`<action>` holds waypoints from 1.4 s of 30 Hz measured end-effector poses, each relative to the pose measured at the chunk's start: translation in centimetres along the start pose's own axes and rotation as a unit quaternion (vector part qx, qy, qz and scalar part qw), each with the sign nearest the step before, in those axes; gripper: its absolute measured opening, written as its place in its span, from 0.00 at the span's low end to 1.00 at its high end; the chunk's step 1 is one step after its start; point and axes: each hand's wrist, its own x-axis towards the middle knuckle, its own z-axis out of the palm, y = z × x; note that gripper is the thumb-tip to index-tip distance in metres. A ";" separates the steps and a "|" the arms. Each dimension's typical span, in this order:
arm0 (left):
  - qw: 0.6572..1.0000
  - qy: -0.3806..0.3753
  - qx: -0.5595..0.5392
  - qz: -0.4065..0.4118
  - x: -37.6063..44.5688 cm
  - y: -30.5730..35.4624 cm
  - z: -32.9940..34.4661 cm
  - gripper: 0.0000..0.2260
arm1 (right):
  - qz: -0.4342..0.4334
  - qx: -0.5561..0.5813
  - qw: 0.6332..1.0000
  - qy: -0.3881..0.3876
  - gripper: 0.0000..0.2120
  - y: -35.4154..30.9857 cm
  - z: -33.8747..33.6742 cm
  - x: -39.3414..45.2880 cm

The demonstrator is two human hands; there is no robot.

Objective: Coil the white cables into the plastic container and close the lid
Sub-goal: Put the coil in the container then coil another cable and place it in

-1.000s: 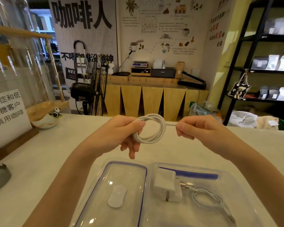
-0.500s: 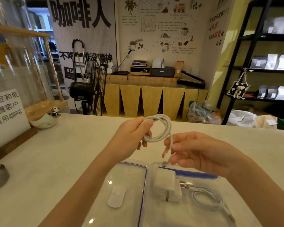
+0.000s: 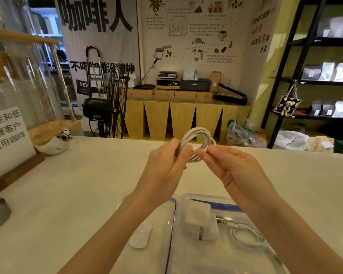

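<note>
Above the open plastic container, left hand pinches the coiled white cable; right hand fingertips nip its loose end beside that grip. Risk: coil springs open if either pinch slackens before lowering.

Wall banner reads "咖啡人"; counter sign ends "慎用咖啡".

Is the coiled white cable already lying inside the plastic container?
No: the coiled white cable is held up between the left hand and right hand, above the counter beyond the plastic container.
</note>
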 end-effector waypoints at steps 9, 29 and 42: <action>0.998 0.044 0.040 0.019 0.0 -0.6 -0.1 0.02 | -0.007 -0.104 0.992 0.066 0.07 1.2 0.6 0.5; 0.978 -0.032 -0.171 -0.118 0.4 0.4 -1.1 0.08 | -0.236 -0.424 0.872 0.067 0.07 0.3 -0.6 1.1; 0.943 -0.157 -0.202 -0.212 0.3 1.3 -0.5 0.09 | -0.129 -0.376 0.917 0.021 0.08 -1.1 -3.4 -0.8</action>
